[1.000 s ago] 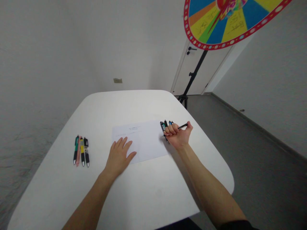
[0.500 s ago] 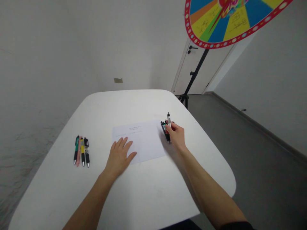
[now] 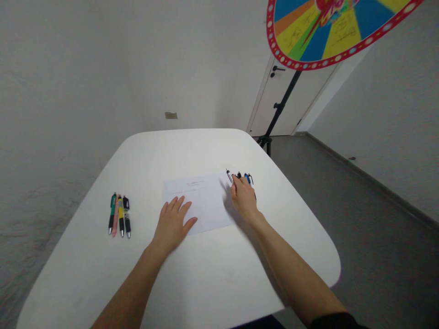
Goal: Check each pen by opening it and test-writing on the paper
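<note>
A sheet of paper (image 3: 209,201) with a few lines of dark writing near its top lies on the white table. My left hand (image 3: 174,218) rests on its lower left part, fingers spread. Over the sheet's right edge, my right hand (image 3: 244,195) is closed on a pen (image 3: 229,175), whose dark and white end sticks out to the upper left. The pen's lower end is hidden by the hand. Just beyond and partly behind this hand lie several pens (image 3: 251,178), dark with one blue; my hand covers most of them.
A group of pens (image 3: 120,215), green, pink, yellow and black, lies side by side at the table's left. The white table (image 3: 222,274) has rounded corners. Behind it on the right, a colourful prize wheel (image 3: 310,34) stands on a black tripod (image 3: 281,103) before a door.
My right hand has turned and moved slightly left with the pen, which now leans to the upper left. More of the pens behind it show. My left hand stays on the paper.
</note>
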Tool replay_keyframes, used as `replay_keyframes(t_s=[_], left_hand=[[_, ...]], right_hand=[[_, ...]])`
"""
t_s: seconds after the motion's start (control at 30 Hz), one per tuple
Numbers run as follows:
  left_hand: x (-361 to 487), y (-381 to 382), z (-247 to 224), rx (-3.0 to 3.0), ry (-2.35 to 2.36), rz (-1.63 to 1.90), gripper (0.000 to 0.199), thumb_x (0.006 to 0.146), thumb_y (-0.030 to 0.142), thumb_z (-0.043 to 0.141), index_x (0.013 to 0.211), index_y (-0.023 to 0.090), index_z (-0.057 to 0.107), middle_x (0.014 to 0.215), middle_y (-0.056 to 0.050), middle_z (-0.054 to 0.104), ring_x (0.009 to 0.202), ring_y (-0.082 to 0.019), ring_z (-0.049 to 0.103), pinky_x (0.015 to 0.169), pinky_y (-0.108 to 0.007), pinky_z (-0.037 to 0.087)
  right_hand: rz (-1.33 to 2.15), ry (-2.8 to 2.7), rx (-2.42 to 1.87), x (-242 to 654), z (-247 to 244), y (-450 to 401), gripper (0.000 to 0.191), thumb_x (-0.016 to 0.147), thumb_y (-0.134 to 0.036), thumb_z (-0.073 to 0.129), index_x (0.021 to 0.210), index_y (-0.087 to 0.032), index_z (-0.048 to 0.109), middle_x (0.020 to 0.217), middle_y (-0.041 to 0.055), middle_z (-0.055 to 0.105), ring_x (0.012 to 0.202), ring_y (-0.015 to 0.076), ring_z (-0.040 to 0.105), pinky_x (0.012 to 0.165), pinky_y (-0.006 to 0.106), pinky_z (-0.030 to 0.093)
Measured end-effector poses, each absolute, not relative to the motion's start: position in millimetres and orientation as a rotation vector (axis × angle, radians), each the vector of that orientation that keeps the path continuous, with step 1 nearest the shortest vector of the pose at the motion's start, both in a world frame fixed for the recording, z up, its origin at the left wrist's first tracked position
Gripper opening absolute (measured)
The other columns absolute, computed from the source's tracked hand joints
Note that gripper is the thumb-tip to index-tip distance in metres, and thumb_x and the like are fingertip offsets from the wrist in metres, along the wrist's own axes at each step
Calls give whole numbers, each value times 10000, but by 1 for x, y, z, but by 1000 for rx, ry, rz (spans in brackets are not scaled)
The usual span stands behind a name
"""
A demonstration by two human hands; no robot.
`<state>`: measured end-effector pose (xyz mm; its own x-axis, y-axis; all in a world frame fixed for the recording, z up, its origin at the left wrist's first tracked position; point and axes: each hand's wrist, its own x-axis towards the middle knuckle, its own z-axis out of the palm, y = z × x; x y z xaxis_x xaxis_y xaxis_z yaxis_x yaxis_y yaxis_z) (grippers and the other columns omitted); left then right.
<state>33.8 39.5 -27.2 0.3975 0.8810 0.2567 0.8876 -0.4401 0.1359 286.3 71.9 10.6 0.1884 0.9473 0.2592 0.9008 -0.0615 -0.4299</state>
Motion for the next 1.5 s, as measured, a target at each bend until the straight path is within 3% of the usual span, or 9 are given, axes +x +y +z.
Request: replay_keyframes(t_s=[0.13,0.5,0.67,0.83,1.0,1.23,1.5], left_hand=[[33,40,-28,-2611,-1644,-468,492,932,486,505,1315,188,583,1450,-148,527,1372,-342,445,1128,-560,352],[35,39,-28,-2599,-1614,-531,461,911,454,560,1280,181,603,1408,-157,563,1333,-345,479,1097,-559,378],[28,41,-10,-2428,-1746,-587,354,912,372,557,1178,156,647,1189,-131,686,1095,-295,602,919,-436,483],[-5,46,18,-2009,-2077,-409,315,906,379,503,1016,146,682,1002,-134,704,963,-312,593,832,-421,442],[-37,45,36,-1660,-2329,-148,365,874,419,485,1013,133,664,1056,-175,666,1000,-348,570,787,-425,420],[-51,46,38,-1637,-2465,-14,481,866,486,449,1078,111,663,1082,-212,653,1023,-373,565,805,-451,419],[-45,52,31,-1752,-2401,-11,397,883,372,404,904,124,713,1084,-208,668,1028,-360,571,821,-451,430]], right_hand=[[10,-1901,-2142,283,13,71,323,930,-156,429,1186,-155,627,1100,138,674,992,249,631,793,324,457],[-116,-1946,-2178,288,4,74,259,927,-160,442,1086,-149,646,1082,134,683,984,249,628,745,319,431],[-101,-1913,-2137,286,8,66,257,955,-287,457,1058,-173,664,1043,118,683,945,246,635,712,317,428],[-78,-1898,-2091,285,9,59,275,955,-316,474,1083,-179,676,1048,110,693,918,237,652,714,313,431],[-44,-1914,-2022,283,8,58,283,949,-312,490,1105,-177,684,1096,109,702,935,232,660,746,316,446],[-30,-1916,-1994,282,7,57,282,945,-330,493,1084,-188,693,1074,89,715,890,218,670,718,302,439],[18,-1874,-1933,279,9,57,288,917,-321,507,1052,-168,711,974,97,724,815,209,657,722,305,445]])
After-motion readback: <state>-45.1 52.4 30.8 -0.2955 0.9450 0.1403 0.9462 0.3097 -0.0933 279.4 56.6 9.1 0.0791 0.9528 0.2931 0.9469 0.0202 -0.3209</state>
